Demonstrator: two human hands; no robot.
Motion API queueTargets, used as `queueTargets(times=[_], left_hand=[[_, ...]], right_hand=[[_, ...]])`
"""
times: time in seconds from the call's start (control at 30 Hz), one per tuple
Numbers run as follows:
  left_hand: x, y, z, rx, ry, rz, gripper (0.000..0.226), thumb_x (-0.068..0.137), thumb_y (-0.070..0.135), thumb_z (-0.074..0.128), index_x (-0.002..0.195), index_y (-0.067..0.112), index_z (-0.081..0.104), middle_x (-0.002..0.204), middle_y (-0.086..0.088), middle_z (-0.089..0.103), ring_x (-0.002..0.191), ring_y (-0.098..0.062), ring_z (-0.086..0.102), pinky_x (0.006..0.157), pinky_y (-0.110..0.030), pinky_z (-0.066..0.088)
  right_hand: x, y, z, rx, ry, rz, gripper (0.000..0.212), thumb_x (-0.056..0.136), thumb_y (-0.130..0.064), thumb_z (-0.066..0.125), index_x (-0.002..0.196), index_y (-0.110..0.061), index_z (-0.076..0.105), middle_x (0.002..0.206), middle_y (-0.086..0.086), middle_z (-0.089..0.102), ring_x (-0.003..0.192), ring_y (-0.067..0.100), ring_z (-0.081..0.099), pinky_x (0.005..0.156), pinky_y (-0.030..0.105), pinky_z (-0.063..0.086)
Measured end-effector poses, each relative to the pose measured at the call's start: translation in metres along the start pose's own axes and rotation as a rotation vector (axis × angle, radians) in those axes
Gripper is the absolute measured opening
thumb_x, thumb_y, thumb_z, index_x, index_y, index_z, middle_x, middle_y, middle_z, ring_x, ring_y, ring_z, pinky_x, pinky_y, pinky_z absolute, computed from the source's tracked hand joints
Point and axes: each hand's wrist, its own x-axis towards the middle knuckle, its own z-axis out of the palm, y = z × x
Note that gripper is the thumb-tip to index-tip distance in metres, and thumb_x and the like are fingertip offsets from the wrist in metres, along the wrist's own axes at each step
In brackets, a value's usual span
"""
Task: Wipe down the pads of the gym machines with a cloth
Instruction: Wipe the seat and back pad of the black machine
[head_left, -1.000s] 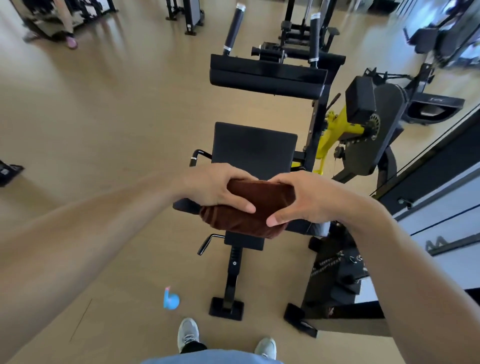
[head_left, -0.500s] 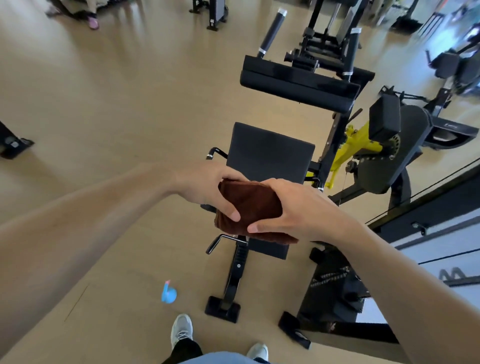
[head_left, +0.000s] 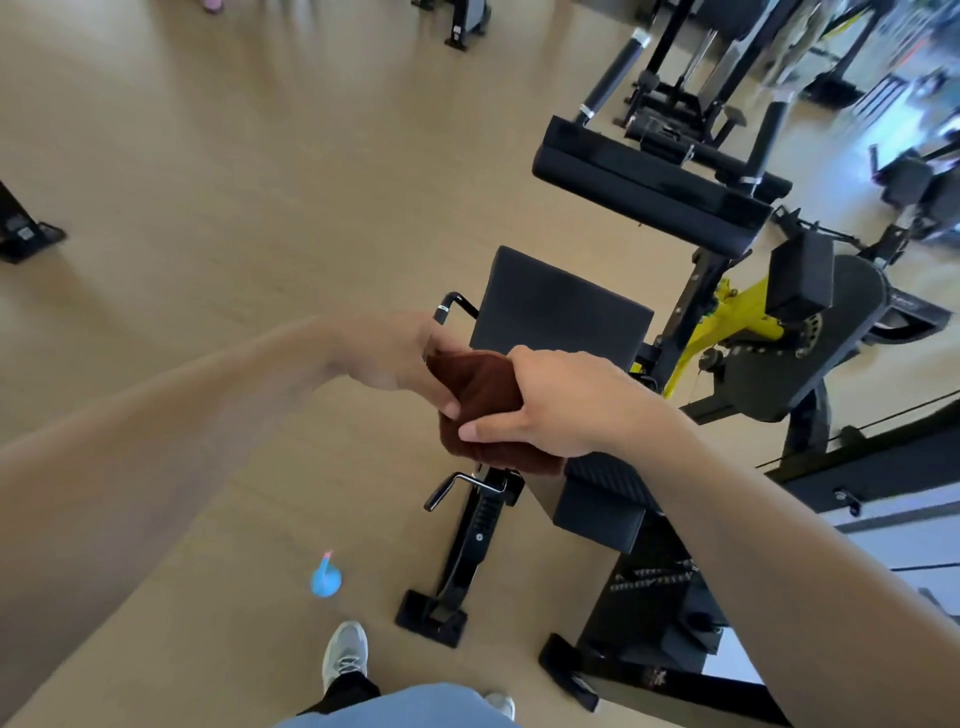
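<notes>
Fingers (head_left: 480, 428) of both the right hand (head_left: 561, 405) and left hand (head_left: 395, 358) clasp the folded brown cloth (head_left: 475, 384) above the seat pad (head_left: 561, 312); a loosened fold could drop it.

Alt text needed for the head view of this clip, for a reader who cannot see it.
Both bare hands, left hand and right hand, hold a bunched dark brown cloth in the air above a black padded gym machine seat. A long black padded rest sits beyond it, over a tan floor.
</notes>
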Motion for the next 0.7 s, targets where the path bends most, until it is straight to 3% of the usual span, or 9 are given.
queueTargets(times=[0.07, 0.13, 0.23, 0.33, 0.43, 0.5, 0.6, 0.7], left_hand=[[0.004, -0.013, 0.005, -0.066, 0.000, 0.006, 0.028, 0.078, 0.017, 0.085, 0.104, 0.023, 0.078, 0.106, -0.001, 0.077, 0.107, -0.022, 0.069, 0.099, -0.036, 0.050], [0.012, -0.027, 0.013, -0.083, 0.018, 0.010, 0.021, 0.074, 0.032, 0.085, 0.094, 0.029, 0.078, 0.091, 0.003, 0.073, 0.088, -0.017, 0.063, 0.087, -0.040, 0.047], [0.024, -0.050, 0.024, -0.136, 0.049, 0.021, 0.046, 0.065, 0.048, 0.085, 0.096, 0.017, 0.074, 0.084, -0.005, 0.061, 0.081, -0.017, 0.050, 0.077, -0.042, 0.035], [0.020, -0.047, 0.023, -0.205, 0.047, 0.046, 0.030, 0.070, 0.026, 0.088, 0.097, 0.023, 0.076, 0.092, -0.010, 0.073, 0.085, -0.016, 0.063, 0.083, -0.039, 0.050], [0.012, -0.032, 0.019, -0.277, 0.014, 0.100, 0.059, 0.075, -0.007, 0.081, 0.110, 0.040, 0.072, 0.111, 0.005, 0.076, 0.108, -0.010, 0.069, 0.089, -0.025, 0.055], [0.006, -0.017, 0.017, -0.260, 0.023, 0.114, 0.064, 0.075, -0.013, 0.079, 0.117, 0.034, 0.067, 0.114, 0.010, 0.075, 0.112, -0.006, 0.067, 0.086, -0.018, 0.053], [-0.004, 0.018, 0.018, -0.145, 0.042, 0.088, 0.058, 0.073, -0.007, 0.083, 0.113, 0.032, 0.069, 0.112, 0.009, 0.076, 0.108, -0.004, 0.068, 0.082, -0.011, 0.051], [-0.004, 0.056, 0.032, 0.003, 0.074, 0.025, 0.050, 0.071, 0.011, 0.089, 0.114, 0.031, 0.074, 0.103, 0.007, 0.077, 0.097, -0.010, 0.071, 0.074, -0.016, 0.056]], right_hand=[[0.011, -0.012, -0.007, -0.041, -0.082, 0.011, 0.071, 0.081, -0.083, 0.055, 0.113, -0.019, 0.056, 0.095, -0.003, 0.066, 0.085, 0.019, 0.064, 0.073, 0.034, 0.054], [0.022, -0.022, -0.012, -0.075, -0.141, 0.000, 0.059, 0.088, -0.075, 0.055, 0.101, -0.018, 0.059, 0.086, -0.002, 0.064, 0.075, 0.014, 0.059, 0.063, 0.030, 0.045], [0.034, -0.032, -0.015, -0.094, -0.171, 0.011, 0.045, 0.092, -0.066, 0.057, 0.088, -0.021, 0.055, 0.076, -0.005, 0.055, 0.067, 0.010, 0.049, 0.065, 0.030, 0.039], [0.036, -0.029, -0.011, -0.068, -0.141, 0.025, 0.046, 0.089, -0.068, 0.061, 0.085, -0.022, 0.056, 0.078, -0.005, 0.059, 0.070, 0.012, 0.053, 0.060, 0.030, 0.040], [0.020, -0.011, -0.003, 0.049, -0.059, 0.015, 0.052, 0.085, -0.073, 0.061, 0.103, -0.024, 0.061, 0.090, -0.005, 0.068, 0.079, 0.014, 0.062, 0.069, 0.032, 0.052], [0.005, 0.004, 0.000, 0.126, -0.015, -0.015, 0.056, 0.085, -0.075, 0.060, 0.114, -0.028, 0.059, 0.098, -0.007, 0.069, 0.087, 0.015, 0.064, 0.079, 0.035, 0.055], [-0.020, 0.029, 0.006, 0.229, 0.048, -0.101, 0.058, 0.086, -0.072, 0.062, 0.128, -0.033, 0.054, 0.108, -0.011, 0.069, 0.095, 0.015, 0.064, 0.086, 0.035, 0.055], [-0.043, 0.057, 0.016, 0.282, 0.122, -0.166, 0.053, 0.087, -0.065, 0.067, 0.130, -0.038, 0.053, 0.109, -0.016, 0.067, 0.099, 0.012, 0.063, 0.090, 0.034, 0.054]])
